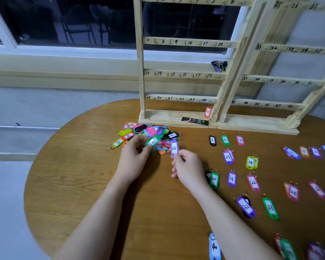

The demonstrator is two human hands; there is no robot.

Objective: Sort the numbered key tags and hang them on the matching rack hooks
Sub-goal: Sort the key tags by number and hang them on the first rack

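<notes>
Key tags are being sorted beside an unsorted pile [148, 136] on the round table [79, 166]. A purple tag marked 26 [174, 148] is being pinched at its lower end by the right hand [189, 168], while a green tag [153, 141] is being gripped by the left hand [134, 156]. Being light, stiff plastic, each is probably best taken by its edges, leaving the ring free for hooking.

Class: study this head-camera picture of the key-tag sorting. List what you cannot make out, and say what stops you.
- Green tag pinched by the left hand: number blurred by motion.
- Pile of tags: most numbers hidden by overlapping tags.
- Tags at the bottom right corner: blurred and cut off by the picture's edge.
- Right rack: far-right hook numbers smeared and cut off.
- Dark packet on the left rack's base: print too small.
</notes>
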